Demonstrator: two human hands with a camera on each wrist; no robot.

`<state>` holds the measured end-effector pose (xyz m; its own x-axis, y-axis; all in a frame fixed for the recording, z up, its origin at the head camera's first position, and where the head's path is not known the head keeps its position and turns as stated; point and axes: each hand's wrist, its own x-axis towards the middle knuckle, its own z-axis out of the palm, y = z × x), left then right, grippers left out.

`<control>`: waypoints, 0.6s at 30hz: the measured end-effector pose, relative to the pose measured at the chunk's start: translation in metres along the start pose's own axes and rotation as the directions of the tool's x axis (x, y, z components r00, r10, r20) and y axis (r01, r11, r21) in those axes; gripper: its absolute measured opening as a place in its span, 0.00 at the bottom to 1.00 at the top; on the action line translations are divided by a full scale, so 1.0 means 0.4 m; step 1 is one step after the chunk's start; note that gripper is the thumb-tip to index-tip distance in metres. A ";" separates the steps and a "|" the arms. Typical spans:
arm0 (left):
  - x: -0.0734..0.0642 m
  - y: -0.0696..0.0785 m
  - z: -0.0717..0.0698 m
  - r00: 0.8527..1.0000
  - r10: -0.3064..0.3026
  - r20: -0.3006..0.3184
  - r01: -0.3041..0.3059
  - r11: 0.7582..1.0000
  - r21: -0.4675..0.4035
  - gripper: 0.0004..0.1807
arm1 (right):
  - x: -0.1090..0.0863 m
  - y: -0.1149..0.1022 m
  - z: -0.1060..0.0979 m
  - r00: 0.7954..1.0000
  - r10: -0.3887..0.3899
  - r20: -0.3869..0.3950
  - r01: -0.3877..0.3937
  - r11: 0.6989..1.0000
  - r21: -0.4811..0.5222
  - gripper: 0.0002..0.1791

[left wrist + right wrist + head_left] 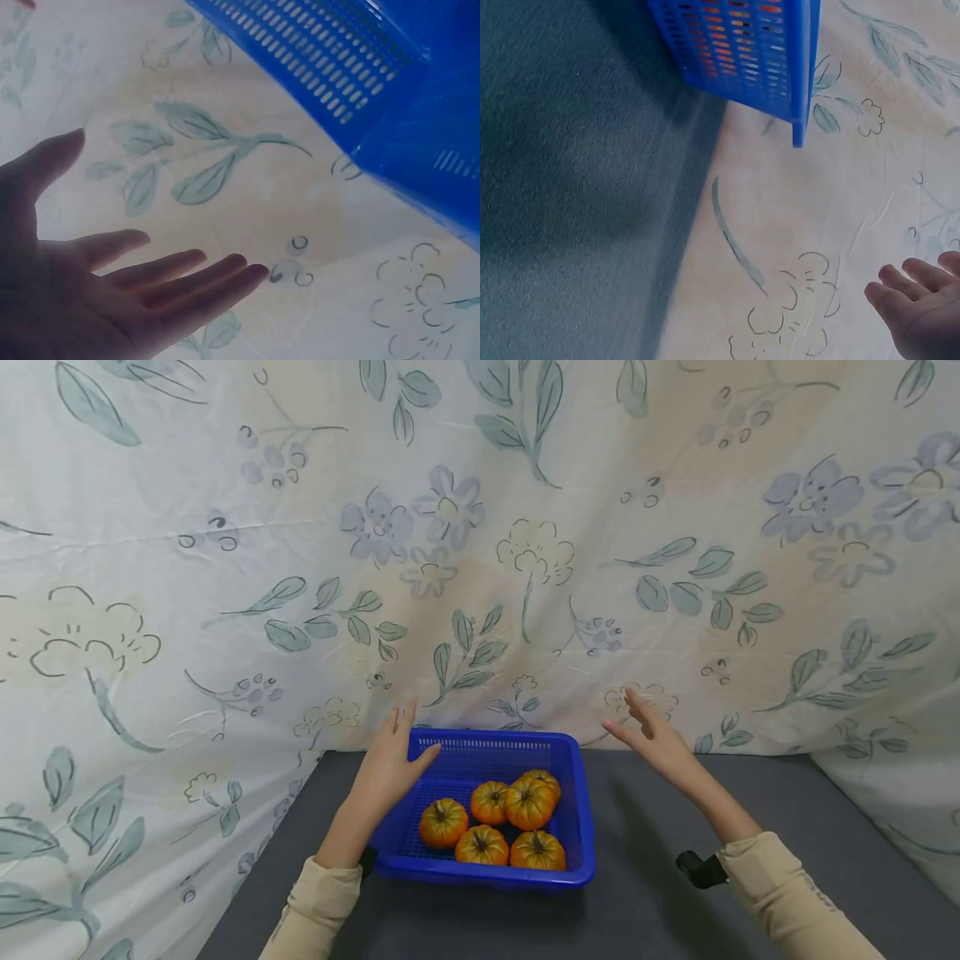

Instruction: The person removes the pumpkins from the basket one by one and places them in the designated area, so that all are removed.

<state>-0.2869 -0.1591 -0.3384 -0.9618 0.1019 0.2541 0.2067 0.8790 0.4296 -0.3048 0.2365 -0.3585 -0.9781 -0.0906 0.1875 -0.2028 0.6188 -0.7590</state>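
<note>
A blue plastic basket (pixel 585 827) with slotted walls stands on the dark table and holds several small orange pumpkins (pixel 443 823). My left hand (pixel 390 768) hovers above the basket's left side, fingers extended and thumb spread, holding nothing. To the right of the basket, my right hand (pixel 656 743) is raised in the air, also with nothing in it. In the left wrist view the left palm (pixel 127 300) shows with its fingers stretched out, apart from the basket (pixel 315 52). The right wrist view catches only the fingers and part of the palm (pixel 926 311), away from the basket wall (pixel 742 60).
The dark grey table (pixel 645 877) extends to both sides of the basket. Behind it hangs a pale floral cloth (pixel 480 527), which also drapes down at the left and right. Black straps with a camera mount (pixel 701 868) sit at the wrists.
</note>
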 end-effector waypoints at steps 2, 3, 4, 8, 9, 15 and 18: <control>-0.008 -0.007 -0.003 1.000 -0.012 -0.009 0.012 1.000 -0.006 0.46 | -0.001 -0.005 0.001 1.000 0.001 0.013 -0.002 1.000 0.019 0.51; -0.013 -0.011 -0.005 1.000 -0.020 -0.011 0.020 1.000 -0.011 0.46 | -0.002 -0.008 0.002 1.000 0.001 0.020 -0.002 1.000 0.029 0.51; -0.017 -0.015 -0.007 1.000 -0.026 -0.011 0.026 1.000 -0.013 0.45 | -0.003 -0.011 0.003 1.000 0.000 0.025 -0.001 0.999 0.038 0.51; -0.030 -0.034 -0.015 0.999 -0.049 -0.012 0.049 0.999 -0.020 0.45 | -0.007 -0.013 0.010 0.999 -0.009 0.038 0.007 0.998 0.069 0.50; -0.032 -0.039 -0.017 0.998 -0.054 -0.016 0.054 0.998 -0.017 0.44 | -0.009 -0.013 0.013 0.999 -0.011 0.041 0.008 0.997 0.076 0.50; -0.042 -0.068 -0.021 0.994 -0.096 -0.043 0.096 0.995 -0.010 0.40 | -0.015 -0.012 0.032 0.998 -0.030 0.058 0.023 0.991 0.129 0.48; -0.051 -0.079 -0.022 0.991 -0.116 -0.060 0.115 0.993 -0.029 0.38 | -0.019 -0.018 0.042 0.996 -0.050 0.069 0.039 0.989 0.143 0.49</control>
<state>-0.2723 -0.1932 -0.3494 -0.9668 -0.0292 0.2539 0.1001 0.8708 0.4813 -0.2967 0.2195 -0.3649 -0.9677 -0.1748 0.1814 -0.2458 0.4968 -0.8323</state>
